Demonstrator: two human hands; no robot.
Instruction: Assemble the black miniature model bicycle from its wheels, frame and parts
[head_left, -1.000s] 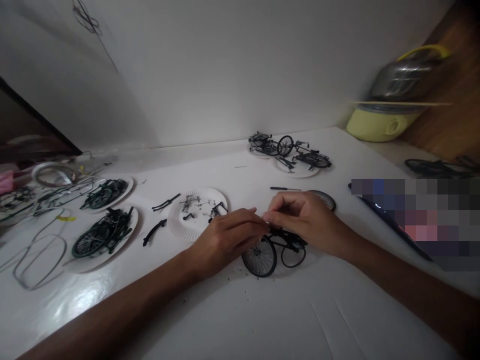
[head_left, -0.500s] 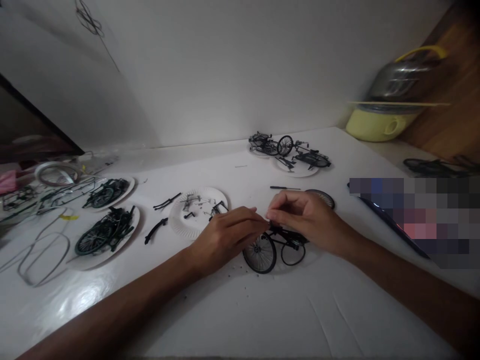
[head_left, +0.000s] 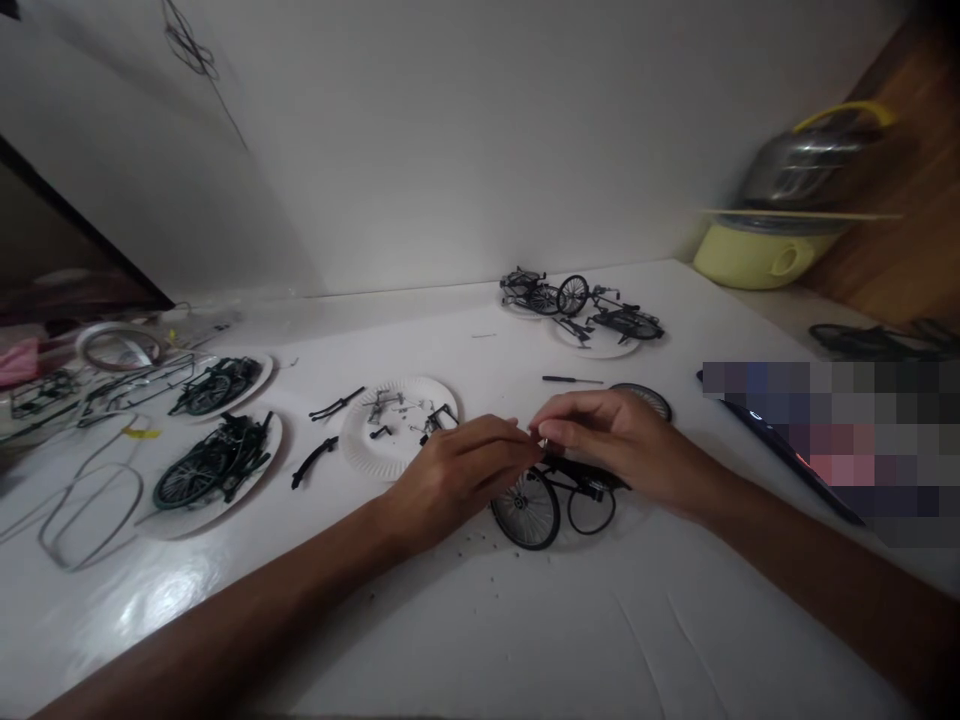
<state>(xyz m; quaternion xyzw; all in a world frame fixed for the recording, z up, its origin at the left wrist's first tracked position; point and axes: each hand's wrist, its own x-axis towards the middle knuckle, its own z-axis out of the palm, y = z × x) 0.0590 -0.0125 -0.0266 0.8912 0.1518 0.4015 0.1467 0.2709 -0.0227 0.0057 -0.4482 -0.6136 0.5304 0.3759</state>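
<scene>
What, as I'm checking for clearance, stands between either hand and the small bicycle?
Nothing visible does: the left hand and right hand are at the small bicycle, though they hide the exact contact. The screwdriver lies beyond the right hand, and the paper plate sits left of the bicycle, partly behind the left hand.

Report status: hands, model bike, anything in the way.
Left hand, right hand close together at model bike, grip unclear. Bike partly hidden, near wheel showing. Thin tool lies beyond, apparently not blocking.
</scene>
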